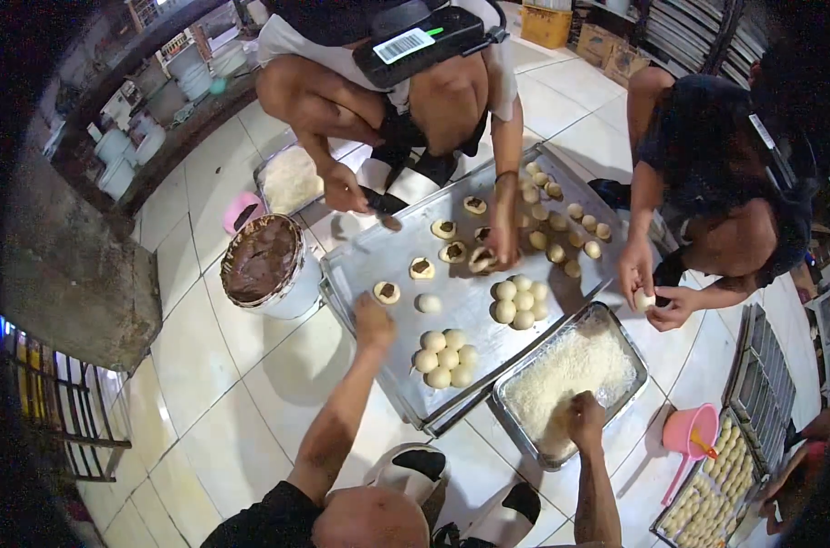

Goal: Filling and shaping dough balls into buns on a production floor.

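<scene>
- The left hand [373, 320] is seen from its back at the near-left side of the large metal tray [401, 342]; its fingers are bent and mostly hidden, so I cannot tell whether it grips anything.
- Just beyond its fingertips lies a dough disc with brown filling [387, 292], on the tray; whether they touch is hard to make out.
- The right hand [587, 418] is curled nearly into a fist at the smaller foil-coloured tray [640, 373], over pale crumbs [561, 379]. The fingertips are turned out of sight, so what they hold, if anything, cannot be told.
- Near the left hand, a single plain dough ball [429, 302] sits between the disc and two tight clusters of balls.
- Across the tray, a co-worker's hand [502, 245] partly covers another filled piece [482, 260]; their other hand [345, 189] holds a dark-bladed spreader [383, 208], its handle mostly inside the grip.
- At right, another co-worker's two hands hold a pale dough ball [644, 299], partly covered by fingers.
- A white bucket [292, 297] of brown paste [264, 258] stands left of the large tray.
- The dark fisheye rim cuts off a person at lower right, beside a tray of shaped dough pieces [714, 484].
</scene>
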`<state>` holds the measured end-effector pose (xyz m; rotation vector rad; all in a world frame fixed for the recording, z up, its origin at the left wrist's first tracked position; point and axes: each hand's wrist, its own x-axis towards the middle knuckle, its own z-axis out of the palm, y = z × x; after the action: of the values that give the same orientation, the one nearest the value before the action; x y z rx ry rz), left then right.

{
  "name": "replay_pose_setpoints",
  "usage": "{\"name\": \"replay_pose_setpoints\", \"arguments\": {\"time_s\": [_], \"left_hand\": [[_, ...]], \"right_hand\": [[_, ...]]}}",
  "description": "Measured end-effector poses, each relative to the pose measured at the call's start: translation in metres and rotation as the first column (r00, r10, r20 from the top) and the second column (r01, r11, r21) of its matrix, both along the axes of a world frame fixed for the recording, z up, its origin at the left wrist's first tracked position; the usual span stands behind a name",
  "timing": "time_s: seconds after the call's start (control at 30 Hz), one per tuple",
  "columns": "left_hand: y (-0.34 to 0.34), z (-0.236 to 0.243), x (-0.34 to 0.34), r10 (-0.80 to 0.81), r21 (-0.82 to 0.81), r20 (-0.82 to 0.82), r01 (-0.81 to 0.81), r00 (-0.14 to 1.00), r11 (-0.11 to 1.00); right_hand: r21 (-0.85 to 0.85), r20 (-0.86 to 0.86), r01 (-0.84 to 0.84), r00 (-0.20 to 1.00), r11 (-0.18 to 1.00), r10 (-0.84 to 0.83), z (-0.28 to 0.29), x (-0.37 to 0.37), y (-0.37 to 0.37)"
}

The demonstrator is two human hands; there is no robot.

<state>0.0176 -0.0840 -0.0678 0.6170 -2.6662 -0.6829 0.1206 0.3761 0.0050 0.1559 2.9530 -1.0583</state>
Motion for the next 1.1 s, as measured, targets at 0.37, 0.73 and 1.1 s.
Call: {"name": "replay_pose_setpoints", "arguments": {"time_s": [0.37, 0.73, 1.1], "left_hand": [[-0.019, 0.000, -0.012, -0.145, 0.429, -0.493, 0.385, 0.858, 0.817], [0.149, 0.111, 0.009, -0.116, 0.843, -0.407, 0.324, 0.906, -0.430], [0.252, 0.064, 0.054, -0.446, 0.730, -0.104, -0.236, 0.889, -0.641]], "right_hand": [[-0.267, 0.171, 0.163, 0.978, 0.950, -0.120, 0.004, -0.010, 0.004], [-0.113, 0.083, 0.050, 0.996, 0.992, -0.041, -0.002, -0.002, 0.021], [-0.438, 0.255, 0.184, 0.964, 0.880, -0.075, 0.044, -0.010, 0.005]]}}
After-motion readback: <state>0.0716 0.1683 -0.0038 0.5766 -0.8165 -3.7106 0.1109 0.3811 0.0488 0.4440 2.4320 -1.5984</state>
